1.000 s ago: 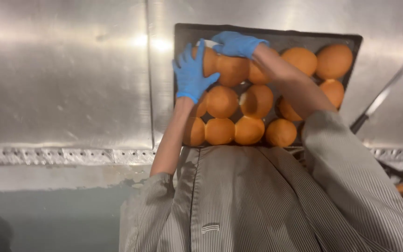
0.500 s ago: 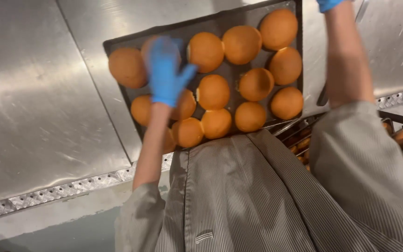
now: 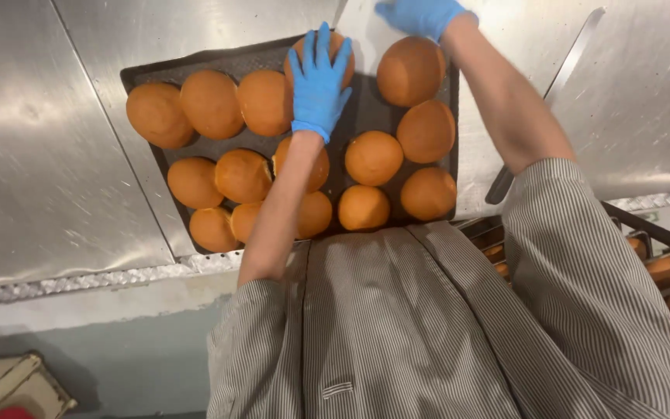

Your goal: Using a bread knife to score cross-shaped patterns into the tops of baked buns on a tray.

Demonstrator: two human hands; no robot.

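A dark baking tray (image 3: 360, 109) lies on a steel worktop and carries several round golden-brown buns (image 3: 211, 102). My left hand (image 3: 318, 81), in a blue glove, rests flat with its fingers spread over a bun in the tray's far row. My right hand (image 3: 420, 14), also in a blue glove, is at the far edge of the tray just beyond another bun (image 3: 411, 70). The top of the frame cuts that hand off, so its grip is not visible. My striped sleeves and shirt cover the tray's near edge.
The steel worktop (image 3: 48, 155) spreads left and right of the tray. A long flat metal bar (image 3: 554, 101) lies to the right of my right arm. A rack with more browned rolls (image 3: 664, 268) sits at the lower right. A cream crate (image 3: 9, 384) is on the floor at the lower left.
The tray has turned and shifted in view. My left hand moved from a bun on the left to one in the far middle. My right hand moved left, nearer the tray's far edge.
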